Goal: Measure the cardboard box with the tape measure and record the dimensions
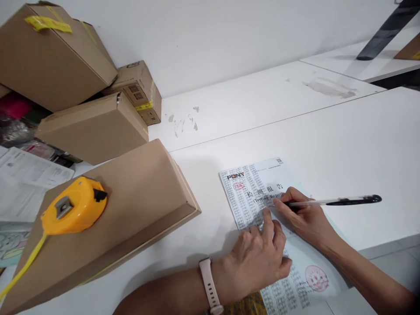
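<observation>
In the head view, your right hand [305, 216] grips a black-and-clear pen [351, 201] in a writing hold, its upper end pointing right, over the printed report [246, 205] lying on the white worktop [361, 148]. Your left hand [259, 247] holds nothing you can see; its fingers, loosely bent, rest on the report just beside the right fingertips. You cannot tell whether the pen tip touches the paper. To your left, a yellow tape measure [75, 205] sits on a cardboard box [138, 205].
</observation>
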### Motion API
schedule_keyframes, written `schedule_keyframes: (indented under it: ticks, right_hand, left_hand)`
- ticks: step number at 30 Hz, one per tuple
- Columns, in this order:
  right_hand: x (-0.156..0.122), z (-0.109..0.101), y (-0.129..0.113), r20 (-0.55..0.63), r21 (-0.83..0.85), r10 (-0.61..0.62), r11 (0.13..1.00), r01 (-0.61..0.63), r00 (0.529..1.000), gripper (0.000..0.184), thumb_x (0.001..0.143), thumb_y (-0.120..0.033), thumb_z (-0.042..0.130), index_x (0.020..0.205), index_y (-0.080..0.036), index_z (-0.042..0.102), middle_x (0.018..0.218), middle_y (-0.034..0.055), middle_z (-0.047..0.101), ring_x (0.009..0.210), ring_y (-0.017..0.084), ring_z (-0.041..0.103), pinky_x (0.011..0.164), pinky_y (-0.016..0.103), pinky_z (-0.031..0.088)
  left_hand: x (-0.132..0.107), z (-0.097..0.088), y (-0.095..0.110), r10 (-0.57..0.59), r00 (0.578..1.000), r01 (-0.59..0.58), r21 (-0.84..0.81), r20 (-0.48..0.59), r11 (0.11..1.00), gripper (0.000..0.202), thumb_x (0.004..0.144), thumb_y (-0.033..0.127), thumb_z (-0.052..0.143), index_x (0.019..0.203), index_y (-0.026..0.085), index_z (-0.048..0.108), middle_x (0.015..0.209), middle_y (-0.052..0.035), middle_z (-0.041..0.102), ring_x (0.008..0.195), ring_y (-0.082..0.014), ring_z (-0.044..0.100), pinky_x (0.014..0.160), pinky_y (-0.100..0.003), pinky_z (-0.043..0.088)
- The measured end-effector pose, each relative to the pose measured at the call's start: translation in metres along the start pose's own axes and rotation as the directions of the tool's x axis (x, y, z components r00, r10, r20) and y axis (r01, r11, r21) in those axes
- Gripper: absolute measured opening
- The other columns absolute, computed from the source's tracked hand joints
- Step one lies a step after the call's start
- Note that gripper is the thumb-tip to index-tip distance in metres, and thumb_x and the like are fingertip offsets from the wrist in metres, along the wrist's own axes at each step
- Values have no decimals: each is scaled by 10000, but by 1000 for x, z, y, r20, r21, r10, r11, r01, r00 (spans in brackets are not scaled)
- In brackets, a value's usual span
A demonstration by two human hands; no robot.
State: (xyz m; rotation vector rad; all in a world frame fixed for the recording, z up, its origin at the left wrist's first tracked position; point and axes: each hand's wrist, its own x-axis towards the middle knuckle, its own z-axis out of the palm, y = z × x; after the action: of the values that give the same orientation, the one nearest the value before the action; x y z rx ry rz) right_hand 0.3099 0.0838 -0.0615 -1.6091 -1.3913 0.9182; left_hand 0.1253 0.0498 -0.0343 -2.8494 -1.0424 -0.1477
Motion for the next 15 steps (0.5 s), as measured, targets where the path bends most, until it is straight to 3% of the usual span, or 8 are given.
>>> schedule_keyframes:
  ticks: [8,15]
  right_hand:
    - [-1,-1,-3,-11,-25,-27,999,27,1000,317,914,-437,635,702,-246,496,623,-32,489,527,125,396,450,267,349]
    - [0,-1,2,-34,-37,-36,999,35,999,304,928,-425,629,715,-245,509,620,-40,479,526,122,401,460,268,355]
  left_hand:
    - [1,-2,0,3,1000,-3,0,24,1000,586,998,499,450,1384,71,558,1456,-233,568,789,-180,684,582,-280,531]
    - [1,-1,0,-6,1000,6,2,-15,1000,584,982,506,476,1356,71,583,1457,-239,571,760,-185,686,557,-290,528]
